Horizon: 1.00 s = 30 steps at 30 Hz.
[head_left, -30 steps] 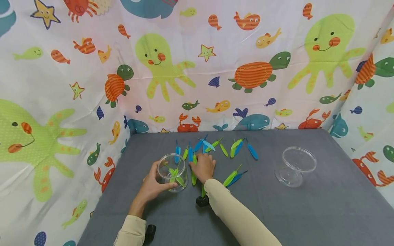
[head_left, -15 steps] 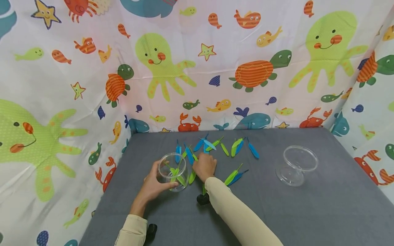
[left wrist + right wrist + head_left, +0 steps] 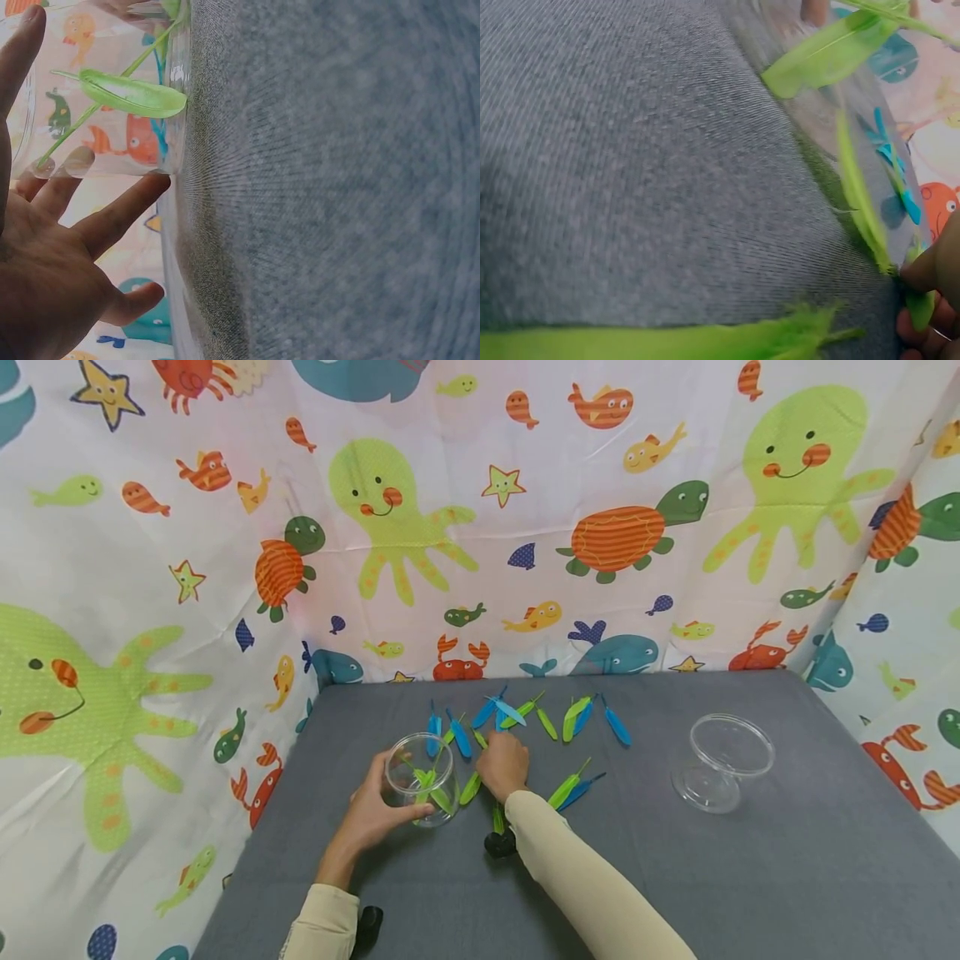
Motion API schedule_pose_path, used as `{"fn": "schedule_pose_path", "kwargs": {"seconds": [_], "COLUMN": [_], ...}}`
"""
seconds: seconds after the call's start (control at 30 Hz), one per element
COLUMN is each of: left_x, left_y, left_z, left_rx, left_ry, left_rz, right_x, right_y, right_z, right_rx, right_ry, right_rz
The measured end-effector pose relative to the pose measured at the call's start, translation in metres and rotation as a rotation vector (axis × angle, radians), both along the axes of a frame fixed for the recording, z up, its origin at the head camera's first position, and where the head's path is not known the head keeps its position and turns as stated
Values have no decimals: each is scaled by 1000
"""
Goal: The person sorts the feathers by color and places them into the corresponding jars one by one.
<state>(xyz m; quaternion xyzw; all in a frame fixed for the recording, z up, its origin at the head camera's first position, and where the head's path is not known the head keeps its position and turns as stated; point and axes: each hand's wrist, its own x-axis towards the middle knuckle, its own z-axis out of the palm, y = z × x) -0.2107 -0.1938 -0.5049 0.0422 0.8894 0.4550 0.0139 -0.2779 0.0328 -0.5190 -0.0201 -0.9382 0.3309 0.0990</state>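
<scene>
My left hand (image 3: 372, 810) grips a clear glass jar (image 3: 399, 745), thumb on the near side and fingers round the far side. Inside the jar are green feathers (image 3: 131, 96). Over the cloth to the right of the jar is my right hand (image 3: 504, 766). Its thumb and fingers, hidden in the head view, pinch a green feather (image 3: 862, 195) by the quill end in the right wrist view. Another green feather (image 3: 498, 818) lies below the right wrist. Two blue feathers (image 3: 459, 739) (image 3: 434, 727) lie beyond the jar.
More green and blue feathers (image 3: 617, 725) are scattered toward the back of the grey cloth-covered table (image 3: 787, 877). A green feather (image 3: 564, 790) and a blue one lie right of my right hand. A clear footed bowl (image 3: 712, 793) stands at the right. A printed curtain (image 3: 525, 443) encloses the table.
My right hand has shifted slightly right. The blue feather beside it has swung and now lies tilted, further left, and the green feather near the fingers has turned. The left hand and jar stay put.
</scene>
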Motion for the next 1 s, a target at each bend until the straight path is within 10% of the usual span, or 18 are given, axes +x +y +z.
{"fn": "schedule_pose_path", "kwargs": {"seconds": [0.27,1.0], "left_x": [3,1], "left_y": [0,0], "left_z": [-1,-1], "left_rx": [16,20], "left_ry": [-9,9], "left_rz": [-5,-11], "right_x": [6,2], "right_y": [9,25], "right_z": [6,19], "right_rx": [-238,-475], "right_ry": [-44,39], "right_rz": [26,151]}}
